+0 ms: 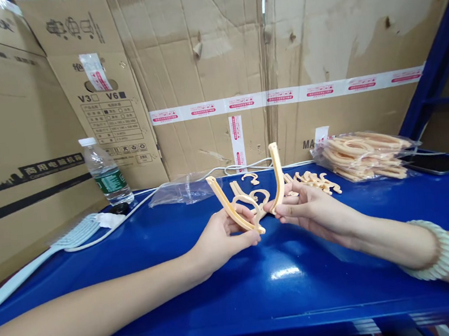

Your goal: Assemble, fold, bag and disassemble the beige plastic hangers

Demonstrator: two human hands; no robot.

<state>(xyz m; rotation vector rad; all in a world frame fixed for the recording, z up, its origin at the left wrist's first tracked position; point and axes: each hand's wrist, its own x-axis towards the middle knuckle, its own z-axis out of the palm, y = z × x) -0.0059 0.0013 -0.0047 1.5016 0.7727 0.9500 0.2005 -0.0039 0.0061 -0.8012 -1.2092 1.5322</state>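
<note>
My left hand [213, 243] is closed on a beige plastic hanger arm [226, 205], a curved bar with a rounded loop on its inner side. The bar slants up and left from my fingers. In my right hand [315, 211], pinched near its lower end, is a second hanger arm [277, 169] that stands nearly upright. The lower ends of the two arms point toward each other with a small gap between them. Just behind my hands lie more beige hanger parts [236, 189], partly hidden. Small hanger hooks [316, 181] are heaped beyond my right hand, and a hook [252, 177] lies farther back.
A clear bag of hanger arms [362, 154] sits at the back right, beside a dark flat device [432, 162]. At left are a water bottle [108, 174], a pale hairbrush [73, 235] and a white cable [142, 201]. Cardboard [204, 72] walls the blue table [164, 311].
</note>
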